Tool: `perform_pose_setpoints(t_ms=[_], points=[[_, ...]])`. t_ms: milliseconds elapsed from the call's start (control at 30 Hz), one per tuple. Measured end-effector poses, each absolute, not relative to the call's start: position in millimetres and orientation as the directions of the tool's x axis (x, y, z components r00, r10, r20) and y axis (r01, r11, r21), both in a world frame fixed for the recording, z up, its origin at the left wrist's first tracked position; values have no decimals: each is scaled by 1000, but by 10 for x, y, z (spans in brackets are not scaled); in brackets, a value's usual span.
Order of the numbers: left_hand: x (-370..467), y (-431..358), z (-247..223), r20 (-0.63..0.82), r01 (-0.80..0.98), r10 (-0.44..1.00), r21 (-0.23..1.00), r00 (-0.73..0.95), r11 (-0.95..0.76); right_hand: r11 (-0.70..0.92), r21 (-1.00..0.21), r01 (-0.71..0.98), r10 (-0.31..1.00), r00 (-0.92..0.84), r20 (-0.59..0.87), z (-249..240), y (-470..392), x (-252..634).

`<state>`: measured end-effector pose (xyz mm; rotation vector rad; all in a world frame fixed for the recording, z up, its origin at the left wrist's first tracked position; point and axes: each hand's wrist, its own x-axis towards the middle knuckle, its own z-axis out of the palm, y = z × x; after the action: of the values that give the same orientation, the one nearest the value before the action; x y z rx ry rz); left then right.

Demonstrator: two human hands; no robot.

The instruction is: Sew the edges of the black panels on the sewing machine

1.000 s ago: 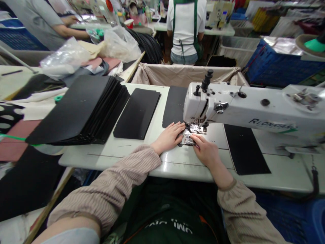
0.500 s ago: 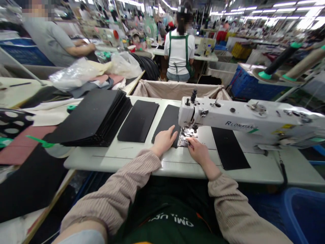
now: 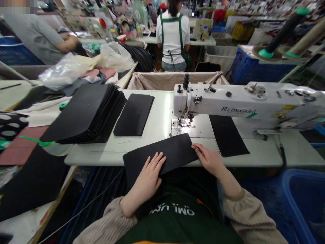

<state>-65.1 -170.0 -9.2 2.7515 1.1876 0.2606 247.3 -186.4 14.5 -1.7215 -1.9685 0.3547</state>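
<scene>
A black rectangular panel [image 3: 175, 149] with rounded corners lies tilted across the table's front edge, its left end jutting out over my lap. My left hand [image 3: 151, 169] rests flat on top of it, fingers stretched out. At the panel's right end, my right hand [image 3: 208, 158] pinches the edge between thumb and fingers. Just behind the panel stands the white sewing machine [image 3: 215, 103], its presser foot and needle plate [image 3: 186, 125] lit and with no panel under them. Right of the needle, another black panel [image 3: 227, 135] lies partly beneath the machine's arm.
A small pile of black panels [image 3: 134, 113] and a taller stack of larger black pieces [image 3: 78, 112] sit to the left. A cloth-lined bin [image 3: 152, 79] stands behind the table. At lower right is a blue basket [image 3: 302, 183]. Co-workers sit further back.
The panel has come out from beside the needle toward my body and turned sideways. Both hands moved nearer me with it, the left one now flat on it. The view has tipped downward.
</scene>
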Motion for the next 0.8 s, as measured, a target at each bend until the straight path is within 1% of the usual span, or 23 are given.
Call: perform_pose_setpoints(t_ms=[67, 167, 233, 300, 367, 433, 500, 600, 667, 800], points=[[-492, -1590, -90, 148, 701, 728, 199, 669, -685, 124, -497, 859, 982, -36, 183, 109, -1925, 2508], [-164, -1430, -83, 228, 680, 724, 249, 651, -690, 71, -570, 819, 976, 61, 210, 75, -2003, 2582], [77, -1381, -73, 252, 605, 676, 308, 692, -734, 45, -625, 779, 967, 124, 224, 55, -2074, 2617], [304, -1379, -73, 266, 511, 608, 353, 748, -783, 36, -661, 749, 964, 147, 220, 27, -2165, 2628], [490, -1405, -94, 280, 458, 565, 366, 776, -810, 34, -683, 730, 966, 152, 211, -10, -2269, 2624], [616, -1439, -131, 288, 443, 547, 356, 786, -823, -1, -690, 723, 958, 199, 206, -47, -2380, 2617], [684, -1469, -166, 288, 443, 543, 345, 789, -827, -95, -659, 747, 940, 285, 188, -77, -2490, 2608], [716, -1502, -188, 285, 459, 569, 370, 772, -808, -225, -537, 813, 934, 337, 119, -102, -2624, 2568], [721, -1515, -179, 279, 468, 596, 411, 753, -782, -224, -468, 855, 951, 296, 86, -108, -2675, 2515], [718, -1522, -144, 263, 453, 625, 496, 735, -741, -149, -382, 912, 978, 194, 81, -114, -2670, 2389]])
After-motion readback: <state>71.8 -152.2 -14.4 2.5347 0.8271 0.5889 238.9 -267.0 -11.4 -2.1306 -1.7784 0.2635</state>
